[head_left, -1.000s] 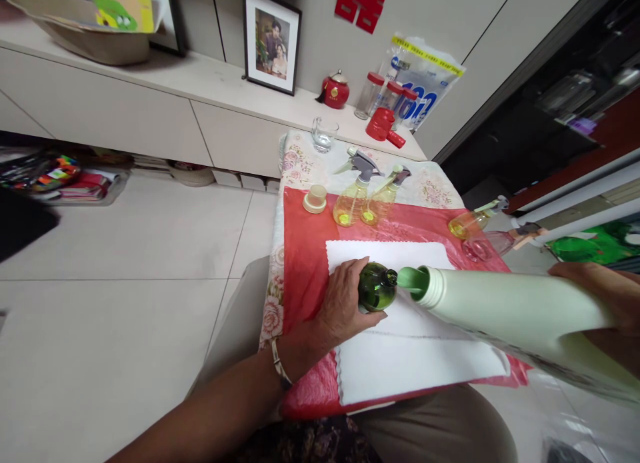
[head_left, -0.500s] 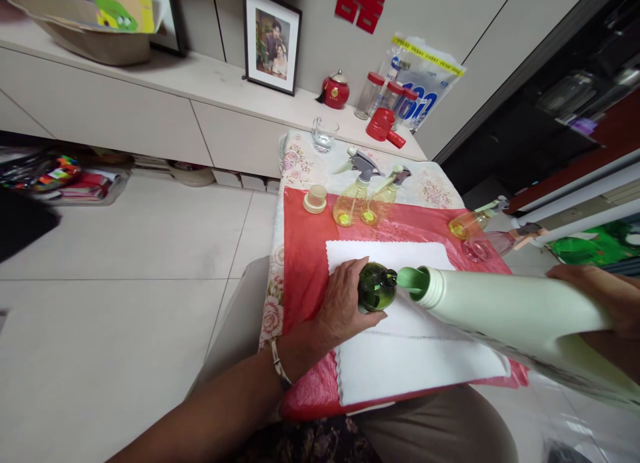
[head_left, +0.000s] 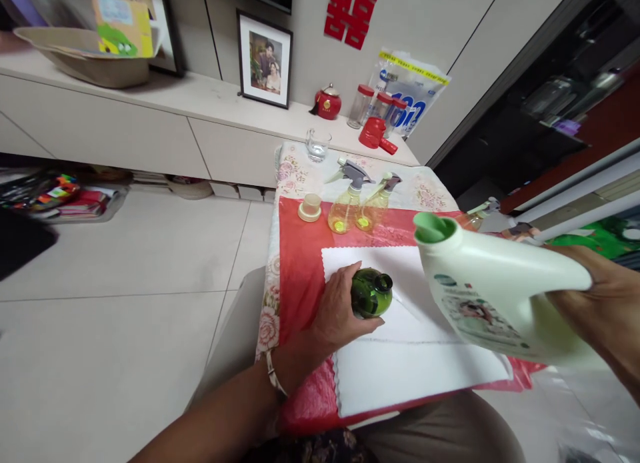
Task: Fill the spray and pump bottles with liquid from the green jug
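Working remotely, I'm clasping green bottle (head_left: 369, 304) in left grip (head_left: 335, 314), jug (head_left: 493, 300) in right grip (head_left: 606, 303), jug's mouth (head_left: 434, 228) lying apart, right of the bottle's.

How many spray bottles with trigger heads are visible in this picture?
4: one yellow spray bottle and another spray bottle beyond the green bottle; a third and fourth at right, partly hidden by the pale green jug. More may be hidden there.

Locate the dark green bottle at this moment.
In the head view, the dark green bottle is just right of centre, gripped by the left hand, seen against the white cloth, left of the pale green jug.
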Demonstrator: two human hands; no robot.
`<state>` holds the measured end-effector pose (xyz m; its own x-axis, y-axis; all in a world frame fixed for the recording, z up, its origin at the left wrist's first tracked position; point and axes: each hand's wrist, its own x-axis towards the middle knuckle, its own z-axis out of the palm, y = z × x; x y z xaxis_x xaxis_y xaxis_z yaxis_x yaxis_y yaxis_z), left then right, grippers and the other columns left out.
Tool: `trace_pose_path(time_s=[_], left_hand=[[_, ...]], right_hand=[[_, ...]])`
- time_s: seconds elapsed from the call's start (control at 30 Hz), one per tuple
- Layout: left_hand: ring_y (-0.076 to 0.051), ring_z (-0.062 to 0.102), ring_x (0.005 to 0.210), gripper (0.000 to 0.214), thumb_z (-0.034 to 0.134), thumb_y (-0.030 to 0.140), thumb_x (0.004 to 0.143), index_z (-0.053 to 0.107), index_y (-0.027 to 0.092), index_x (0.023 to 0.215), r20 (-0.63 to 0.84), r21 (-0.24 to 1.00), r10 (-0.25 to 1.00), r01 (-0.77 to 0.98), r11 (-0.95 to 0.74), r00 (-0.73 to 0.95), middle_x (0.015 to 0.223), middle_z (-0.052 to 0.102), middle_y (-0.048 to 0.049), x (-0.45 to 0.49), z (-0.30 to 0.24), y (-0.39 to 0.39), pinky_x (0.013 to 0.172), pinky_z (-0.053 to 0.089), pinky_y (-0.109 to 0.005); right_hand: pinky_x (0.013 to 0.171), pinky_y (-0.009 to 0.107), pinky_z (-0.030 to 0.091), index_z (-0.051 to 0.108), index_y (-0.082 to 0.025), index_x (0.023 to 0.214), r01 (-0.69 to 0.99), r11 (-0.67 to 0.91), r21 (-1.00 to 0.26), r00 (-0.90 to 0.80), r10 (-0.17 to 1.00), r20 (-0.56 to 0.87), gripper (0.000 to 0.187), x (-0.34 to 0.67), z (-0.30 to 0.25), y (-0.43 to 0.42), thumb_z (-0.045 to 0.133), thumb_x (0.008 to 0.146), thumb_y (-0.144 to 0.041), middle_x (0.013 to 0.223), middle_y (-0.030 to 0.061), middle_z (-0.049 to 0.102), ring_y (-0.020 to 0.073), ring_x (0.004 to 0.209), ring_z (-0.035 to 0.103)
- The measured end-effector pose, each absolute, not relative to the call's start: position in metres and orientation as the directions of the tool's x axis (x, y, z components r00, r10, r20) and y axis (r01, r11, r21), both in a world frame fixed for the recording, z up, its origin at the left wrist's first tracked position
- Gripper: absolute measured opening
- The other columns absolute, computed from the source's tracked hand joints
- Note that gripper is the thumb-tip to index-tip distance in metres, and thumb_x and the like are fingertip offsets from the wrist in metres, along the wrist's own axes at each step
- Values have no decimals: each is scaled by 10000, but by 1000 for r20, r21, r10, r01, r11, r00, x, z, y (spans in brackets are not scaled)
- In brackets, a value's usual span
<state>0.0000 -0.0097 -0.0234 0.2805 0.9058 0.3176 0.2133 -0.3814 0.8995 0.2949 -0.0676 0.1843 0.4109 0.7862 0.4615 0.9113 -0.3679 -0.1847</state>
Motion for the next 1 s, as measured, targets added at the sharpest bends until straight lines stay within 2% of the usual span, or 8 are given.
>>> trace_pose_path(time_s=[0.1, 0.2, 0.4, 0.5, 0.57, 0.7, 0.9, 1.0], left_hand=[[-367, 565, 1249, 1034, 923, 248, 529, 378, 241, 1407, 318, 904, 908, 201, -377, 274, 1323, 562, -133, 0, -23, -8, 1082, 462, -578], [-358, 566, 1240, 1021, 906, 248, 537, 371, 251, 1407, 331, 906, 913, 192, -378, 238, 1320, 557, -123, -1, -23, -7, 1074, 464, -579], [-329, 583, 1219, 954, 865, 261, 584, 370, 244, 1398, 357, 905, 915, 175, -389, 190, 1319, 548, -123, -3, -18, -5, 1046, 498, -536], [-327, 587, 1216, 930, 855, 256, 586, 379, 229, 1384, 360, 905, 918, 175, -387, 168, 1303, 547, -125, -4, -17, -3, 1054, 497, -538], [-326, 592, 1206, 916, 853, 254, 583, 390, 228, 1373, 364, 903, 919, 183, -389, 153, 1291, 552, -121, -4, -17, -2, 1056, 496, -543], [-331, 596, 1194, 916, 852, 265, 580, 392, 232, 1371, 361, 898, 920, 213, -386, 151, 1267, 555, -111, -3, -20, -1, 1040, 506, -554], [-334, 578, 1229, 936, 854, 273, 600, 368, 223, 1399, 308, 913, 933, 217, -345, 185, 1307, 526, -125, -3, -22, -3, 1059, 489, -565], [-332, 571, 1234, 949, 861, 263, 593, 362, 236, 1400, 305, 918, 933, 204, -341, 189, 1305, 520, -120, -3, -22, -3, 1067, 480, -570]], right_hand=[[733, 240, 362, 724, -186, 853, 813, -378, -442, 573, 653, 495, 499, 290, 175, -51, 602, 554, -566, 724, 24, 550, 90, 647, 431], [668, 190, 354, 680, -107, 788, 692, -313, -650, 695, 532, 483, 432, 291, 151, -36, 689, 602, -497, 659, 11, 473, 47, 601, 344], [503, 129, 311, 630, -63, 938, 541, -195, -818, 775, 494, 395, 341, 300, 85, -4, 722, 779, -350, 714, -3, 483, 46, 593, 407], [570, 97, 408, 582, -53, 1022, 475, -180, -861, 802, 492, 339, 322, 296, 56, 11, 645, 990, -367, 794, 6, 491, 27, 652, 450], [634, 114, 468, 567, -53, 1085, 445, -170, -879, 813, 488, 317, 344, 291, 42, 18, 577, 1050, -395, 855, 22, 507, 33, 708, 486], [676, 138, 495, 573, -52, 1103, 431, -155, -889, 816, 489, 310, 343, 286, 32, 20, 582, 1045, -391, 899, 36, 526, 48, 753, 513], [628, 171, 421, 672, -87, 1128, 518, -148, -842, 744, 564, 358, 504, 289, 43, -7, 761, 730, -385, 949, 38, 611, 106, 776, 553], [761, 214, 467, 672, -114, 1195, 589, -150, -794, 715, 555, 425, 588, 276, 43, -34, 740, 725, -460, 1083, 63, 613, 151, 931, 586]])
